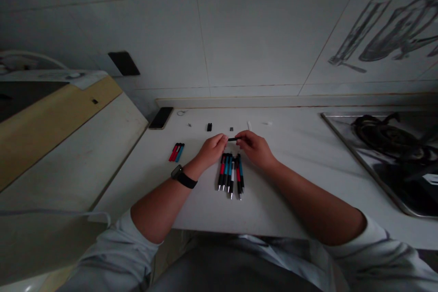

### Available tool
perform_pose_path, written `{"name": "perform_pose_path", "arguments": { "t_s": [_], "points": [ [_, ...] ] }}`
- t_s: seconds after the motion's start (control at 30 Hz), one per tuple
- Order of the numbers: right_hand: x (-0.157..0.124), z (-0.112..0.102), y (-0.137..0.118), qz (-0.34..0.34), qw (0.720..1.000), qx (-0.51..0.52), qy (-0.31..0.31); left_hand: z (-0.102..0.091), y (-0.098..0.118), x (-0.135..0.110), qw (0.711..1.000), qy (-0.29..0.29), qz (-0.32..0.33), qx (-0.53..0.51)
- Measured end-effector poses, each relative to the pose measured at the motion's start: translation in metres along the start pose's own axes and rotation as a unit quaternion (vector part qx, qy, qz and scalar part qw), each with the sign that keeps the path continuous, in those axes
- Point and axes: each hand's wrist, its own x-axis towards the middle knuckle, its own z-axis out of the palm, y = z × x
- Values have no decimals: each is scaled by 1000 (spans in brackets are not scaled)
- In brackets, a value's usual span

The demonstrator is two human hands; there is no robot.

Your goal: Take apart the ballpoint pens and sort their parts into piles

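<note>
Left hand (212,147): closed, with one end of a dark slim part (233,139) pinched.
Right hand (253,147): closed on the other end, seemingly so that the part is steadied from both sides.
Dark slim part: held level just beyond the pens (229,172); in this dim light, whether it is one piece or two cannot be told.
Pens: laid side by side on the white counter (273,210), tips toward its near edge, presumably for easy reach.
Red and blue pieces (176,152): grouped at left, likely to keep kinds apart.
</note>
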Motion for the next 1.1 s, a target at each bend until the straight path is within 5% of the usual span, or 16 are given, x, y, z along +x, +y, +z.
{"name": "perform_pose_path", "arguments": {
  "t_s": [0.2,0.33,0.5,0.73,0.93,1.1],
  "points": [
    [-5,-4,-10,-151,985,-60,62,6,5,-1,964,-39,-89,-246],
    [-7,-5,-14,-145,986,-53,58,7,8,-1,942,-62,-126,-304],
    [-3,0,-6,-4,1000,-11,-4,5,5,-2,993,7,-51,-104],
    [4,0,2,0,999,-9,35,-8,-1,1,995,75,36,63],
    [4,-1,9,-7,999,-24,36,-72,-1,13,947,141,75,278],
    [5,-2,12,-25,999,-29,38,-127,-12,36,871,81,24,484]
  ]
}}
